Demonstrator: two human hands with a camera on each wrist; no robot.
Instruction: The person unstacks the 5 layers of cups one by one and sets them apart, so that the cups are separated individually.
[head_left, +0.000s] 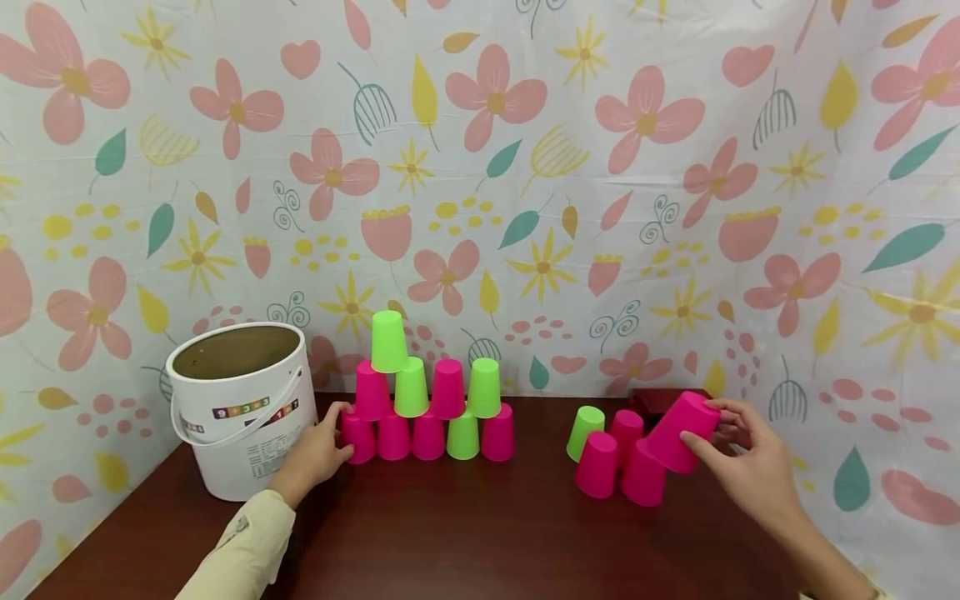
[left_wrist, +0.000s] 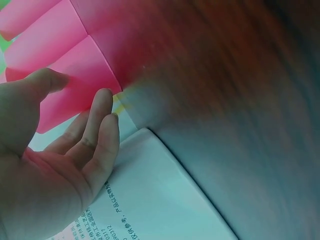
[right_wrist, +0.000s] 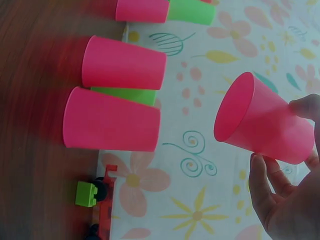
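Note:
Pink and green cups stand upside down in a stacked pyramid [head_left: 411,390], with a green cup [head_left: 389,342] on top at the left. Beside its leftmost bottom pink cup [head_left: 359,439] is my left hand [head_left: 324,450], the thumb at the cup's side and the other fingers loosely bent. My right hand [head_left: 750,458] grips a tilted pink cup [right_wrist: 270,122] near its narrow base, its mouth facing down and left. In the head view this cup overlaps a standing pink cup [head_left: 643,477]. Close by are two more pink cups [head_left: 597,465] and a green cup [head_left: 585,433].
A white bucket [head_left: 240,417] with a handle stands left of the pyramid, right by my left forearm. Behind the right-hand cups sits a red toy [right_wrist: 106,210] with dark wheels and a green block [right_wrist: 86,194]. A flower-patterned curtain [head_left: 480,208] hangs at the table's back.

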